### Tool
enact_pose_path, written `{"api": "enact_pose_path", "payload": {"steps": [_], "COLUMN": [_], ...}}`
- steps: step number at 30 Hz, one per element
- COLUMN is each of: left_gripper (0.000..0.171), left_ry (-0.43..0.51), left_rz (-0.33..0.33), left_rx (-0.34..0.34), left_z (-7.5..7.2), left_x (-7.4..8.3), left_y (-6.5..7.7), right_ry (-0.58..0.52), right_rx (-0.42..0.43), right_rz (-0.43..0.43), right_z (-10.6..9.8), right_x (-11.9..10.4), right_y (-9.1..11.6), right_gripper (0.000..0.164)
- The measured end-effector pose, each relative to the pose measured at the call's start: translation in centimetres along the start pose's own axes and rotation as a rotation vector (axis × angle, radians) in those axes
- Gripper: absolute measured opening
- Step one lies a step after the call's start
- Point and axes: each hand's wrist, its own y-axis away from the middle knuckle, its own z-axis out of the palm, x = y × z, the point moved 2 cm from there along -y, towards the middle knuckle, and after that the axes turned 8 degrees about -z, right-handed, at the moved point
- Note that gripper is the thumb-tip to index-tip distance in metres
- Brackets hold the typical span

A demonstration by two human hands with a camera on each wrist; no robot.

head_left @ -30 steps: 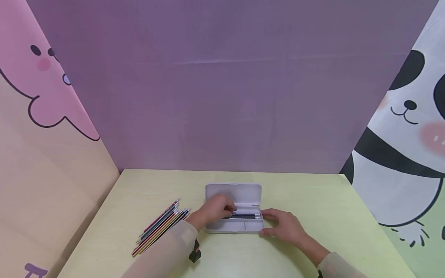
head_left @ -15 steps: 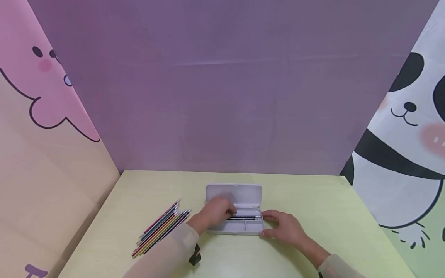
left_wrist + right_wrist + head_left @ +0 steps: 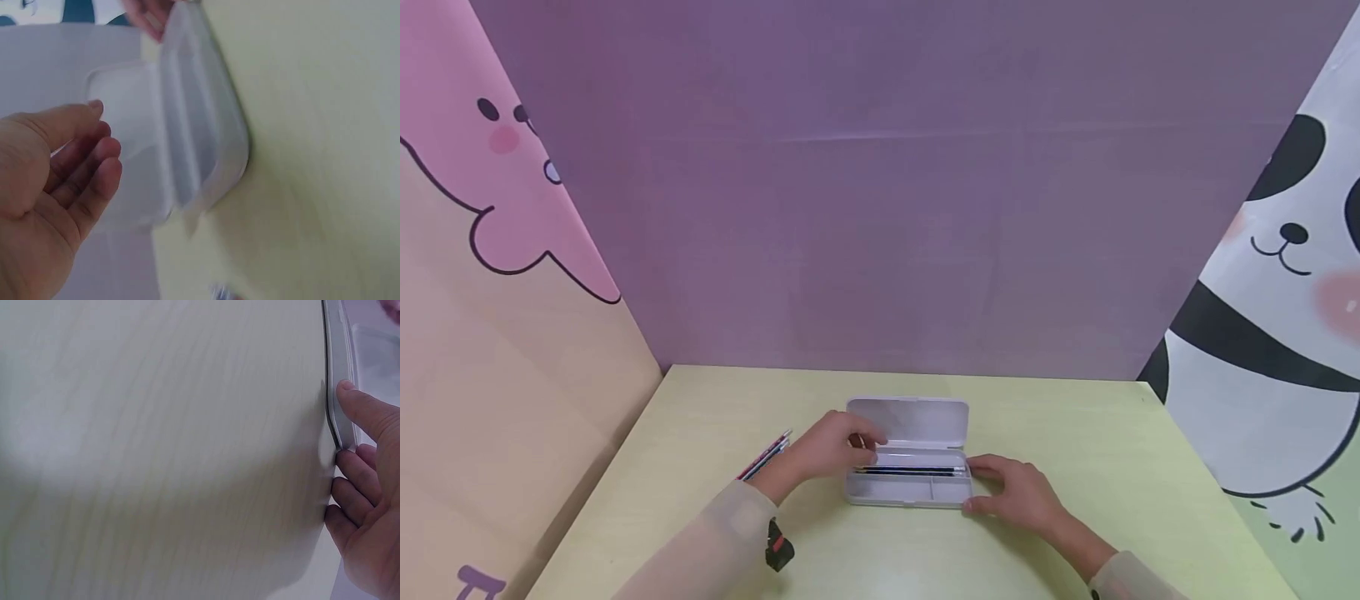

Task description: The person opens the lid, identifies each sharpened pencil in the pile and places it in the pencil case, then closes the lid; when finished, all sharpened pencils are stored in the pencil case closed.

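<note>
Head view is showing your left hand [image 3: 831,444] hovering over the left end of a white, rectangular hard-shell pencil case [image 3: 887,490], its wrist bending inward and its fingers curving gently. Left wrist view is showing the thumb standing apart from the relaxed fingers, with nothing lying between them. Your right hand [image 3: 1018,493] is gripping the case's right end, its thumb pressing at the near corner and its fingers reaching round to the end wall.

The case is sitting on the pale, faintly wood-grained counter [image 3: 1052,417], near the middle, its smooth, round-cornered lid [image 3: 917,421] lying open toward the back. A raised ridge is splitting the tray lengthwise, and a short wall is dividing the near half into a longer left compartment and a shorter right one. Slim dark pencils [image 3: 917,472] are lying lengthwise in the far compartment, their pale ends pointing right.

Your loose beige left sleeve [image 3: 700,542] is covering most of a slanting pile of pencils [image 3: 764,457] left of the case; only a few shiny ends are showing past the wrist.
</note>
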Motion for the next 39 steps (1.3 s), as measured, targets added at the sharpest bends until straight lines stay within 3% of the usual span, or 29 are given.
{"api": "enact_pose_path", "payload": {"steps": [4,8,15,22,26,34,39], "left_gripper": [0.026,0.03,0.035,0.033,0.032,0.028,0.029], "left_ry": [0.02,0.043,0.173,0.21,0.244,0.245,0.199], "left_rz": [-0.03,-0.074,-0.161,-0.251,-0.249,-0.165,-0.17], "left_rx": [0.018,0.001,-0.079,-0.071,-0.086,-0.108,-0.117], "left_z": [-3.3,-6.2,-9.3,-9.9,-9.5,-9.0,-8.8], "left_x": [-1.5,-4.4,-9.5,-13.5,-15.0,-15.0,-15.2], "left_y": [2.4,4.4,7.4,9.5,10.3,10.5,10.2], "right_ry": [-0.002,0.004,-0.015,-0.03,-0.034,-0.037,-0.039], "right_rx": [0.001,0.006,-0.001,-0.006,-0.004,-0.009,-0.011], "right_rz": [-0.007,0.0,0.012,0.01,-0.002,0.004,0.011], "right_z": [-0.2,-0.3,-0.3,-0.1,-0.1,-0.1,-0.1], "right_x": [-0.1,0.0,0.1,0.1,0.0,-0.1,-0.1], "right_y": [0.1,0.1,0.1,0.2,0.2,0.1,0.1], "right_gripper": [0.064,0.065,0.066,0.066,0.066,0.065,0.065]}}
